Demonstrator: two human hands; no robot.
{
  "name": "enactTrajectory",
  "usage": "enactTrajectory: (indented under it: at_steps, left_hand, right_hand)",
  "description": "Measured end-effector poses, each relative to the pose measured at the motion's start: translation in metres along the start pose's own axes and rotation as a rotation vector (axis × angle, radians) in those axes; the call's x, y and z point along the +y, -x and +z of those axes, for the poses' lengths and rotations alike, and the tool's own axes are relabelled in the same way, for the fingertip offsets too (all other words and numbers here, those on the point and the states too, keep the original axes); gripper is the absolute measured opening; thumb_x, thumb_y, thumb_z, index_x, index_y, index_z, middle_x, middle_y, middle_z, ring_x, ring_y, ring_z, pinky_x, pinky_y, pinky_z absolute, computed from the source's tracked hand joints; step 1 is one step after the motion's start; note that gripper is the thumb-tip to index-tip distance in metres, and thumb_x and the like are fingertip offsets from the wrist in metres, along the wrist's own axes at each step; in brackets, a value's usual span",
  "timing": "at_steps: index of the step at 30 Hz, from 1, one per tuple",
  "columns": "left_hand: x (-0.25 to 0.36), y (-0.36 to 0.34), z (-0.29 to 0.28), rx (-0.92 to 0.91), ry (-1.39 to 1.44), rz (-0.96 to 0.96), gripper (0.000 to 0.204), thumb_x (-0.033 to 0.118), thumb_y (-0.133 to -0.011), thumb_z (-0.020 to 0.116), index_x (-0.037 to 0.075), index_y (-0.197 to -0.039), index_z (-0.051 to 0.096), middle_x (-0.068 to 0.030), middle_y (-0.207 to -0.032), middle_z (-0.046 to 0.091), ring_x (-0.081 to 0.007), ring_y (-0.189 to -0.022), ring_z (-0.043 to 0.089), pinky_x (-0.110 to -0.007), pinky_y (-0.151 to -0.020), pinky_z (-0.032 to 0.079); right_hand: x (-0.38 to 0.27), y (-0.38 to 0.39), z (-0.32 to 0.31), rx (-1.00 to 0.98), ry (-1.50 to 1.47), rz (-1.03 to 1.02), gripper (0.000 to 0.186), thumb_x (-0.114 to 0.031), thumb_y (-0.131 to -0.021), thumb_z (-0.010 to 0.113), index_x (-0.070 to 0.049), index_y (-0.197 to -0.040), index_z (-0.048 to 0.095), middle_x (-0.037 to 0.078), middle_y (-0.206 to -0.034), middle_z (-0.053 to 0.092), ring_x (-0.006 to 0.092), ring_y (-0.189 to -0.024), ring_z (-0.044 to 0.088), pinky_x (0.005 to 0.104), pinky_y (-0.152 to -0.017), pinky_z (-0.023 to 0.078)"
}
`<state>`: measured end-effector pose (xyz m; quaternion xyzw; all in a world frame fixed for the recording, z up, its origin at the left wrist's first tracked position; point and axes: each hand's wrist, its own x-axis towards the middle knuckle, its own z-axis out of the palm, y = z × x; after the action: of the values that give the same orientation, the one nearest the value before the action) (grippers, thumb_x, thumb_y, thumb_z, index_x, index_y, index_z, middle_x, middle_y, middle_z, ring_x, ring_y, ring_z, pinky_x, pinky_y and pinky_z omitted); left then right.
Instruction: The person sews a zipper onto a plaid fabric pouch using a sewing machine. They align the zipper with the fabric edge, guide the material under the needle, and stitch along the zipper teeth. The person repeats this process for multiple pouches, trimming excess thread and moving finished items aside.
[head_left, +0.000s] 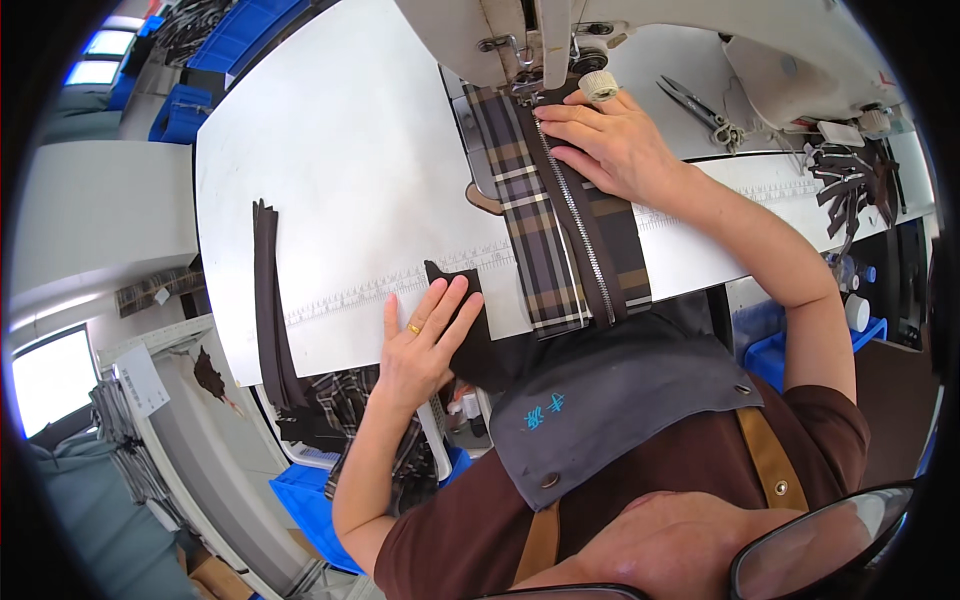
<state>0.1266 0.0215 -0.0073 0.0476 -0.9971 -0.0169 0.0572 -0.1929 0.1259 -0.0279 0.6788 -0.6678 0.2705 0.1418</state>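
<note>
A long metal-toothed zipper (580,225) on dark brown tape lies along a plaid fabric strip (522,180), its far end under the presser foot of a white sewing machine (690,22). My right hand (610,143) rests flat on the zipper and fabric just beside the foot, fingers stretched out and apart. Nearer the table's front edge, my left hand (425,338) lies with spread fingers on a dark brown fabric piece (475,335), which hangs over the edge toward my lap. The thumb points away from the cloth. More dark zipper tapes (268,300) drape over the table edge at left.
Scissors (703,112) lie right of the machine head. Printed rulers (385,283) run across the white table (330,130). A bundle of dark strips (845,185) hangs at far right. Blue bins (315,515) with plaid cloth stand below left; a grey apron (620,400) covers my lap.
</note>
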Motion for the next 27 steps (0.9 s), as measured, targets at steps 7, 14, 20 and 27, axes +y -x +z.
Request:
enactTrajectory:
  at_steps: [7, 14, 20, 27]
  left_hand:
    - [-0.009, -0.077, -0.025, 0.332, 0.213, -0.023, 0.035, -0.001, -0.076, 0.050, 0.006, -0.106, 0.066, -0.0071, -0.114, 0.063, -0.0204, -0.104, 0.061, -0.041, -0.099, 0.034]
    - [-0.032, -0.169, 0.010, 0.363, 0.137, 0.201, 0.034, 0.002, -0.073, 0.056, 0.006, -0.106, 0.063, -0.0040, -0.112, 0.062, -0.0197, -0.102, 0.058, -0.047, -0.095, 0.038]
    - [-0.038, -0.177, 0.023, 0.323, 0.173, 0.176, 0.035, 0.006, -0.073, 0.058, 0.008, -0.107, 0.063, -0.0031, -0.113, 0.062, -0.0191, -0.103, 0.058, -0.050, -0.099, 0.033]
    - [-0.032, -0.175, 0.027, 0.295, 0.183, 0.073, 0.036, 0.014, -0.077, 0.059, 0.018, -0.111, 0.065, -0.0009, -0.115, 0.061, -0.0194, -0.107, 0.057, -0.050, -0.103, 0.026]
  right_hand:
    - [0.003, 0.003, 0.003, 0.047, -0.010, -0.009, 0.025, -0.022, -0.079, 0.066, -0.007, -0.099, 0.064, -0.001, -0.107, 0.064, 0.0207, -0.095, 0.056, 0.0337, -0.080, 0.048]
    - [-0.003, -0.001, -0.002, 0.000, -0.005, 0.000, 0.024, -0.022, -0.078, 0.066, -0.005, -0.096, 0.065, 0.001, -0.107, 0.064, 0.0209, -0.096, 0.056, 0.0339, -0.080, 0.048]
    - [-0.002, 0.000, -0.003, -0.012, 0.003, 0.021, 0.024, -0.022, -0.078, 0.067, -0.006, -0.095, 0.065, 0.000, -0.107, 0.064, 0.0199, -0.097, 0.055, 0.0328, -0.081, 0.046]
    - [-0.001, 0.001, -0.002, -0.007, -0.008, 0.015, 0.025, -0.023, -0.077, 0.067, -0.006, -0.095, 0.065, 0.000, -0.108, 0.063, 0.0192, -0.097, 0.054, 0.0326, -0.080, 0.045]
